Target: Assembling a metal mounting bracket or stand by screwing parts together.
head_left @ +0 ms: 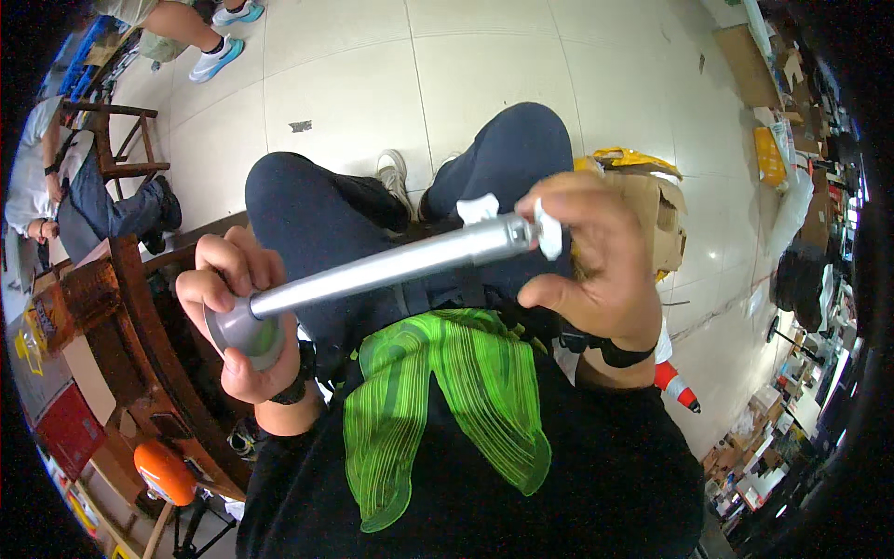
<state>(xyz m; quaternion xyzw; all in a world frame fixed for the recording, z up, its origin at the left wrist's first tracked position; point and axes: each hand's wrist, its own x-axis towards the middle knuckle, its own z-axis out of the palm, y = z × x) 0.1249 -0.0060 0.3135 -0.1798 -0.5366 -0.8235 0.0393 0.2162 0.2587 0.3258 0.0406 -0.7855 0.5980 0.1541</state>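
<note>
A long silver metal tube (386, 270) lies across my lap, its right end raised. My left hand (244, 307) is closed around the grey flared cup (244, 332) at the tube's left end. At the other end my right hand (596, 247) has its bent fingers against a torn white scrap (550, 231), perhaps tissue, and its thumb stands apart below. Another white bit (478, 208) sticks up behind the tube near that end. Part of the scrap is hidden by my fingers.
A dark wooden stool (158, 373) stands close on my left, an orange rounded object (165, 473) beside it. An open cardboard box (663, 219) sits on the right, near a red-and-white object (675, 384). Other people are at the upper left. Cluttered shelving (810, 279) lines the far right.
</note>
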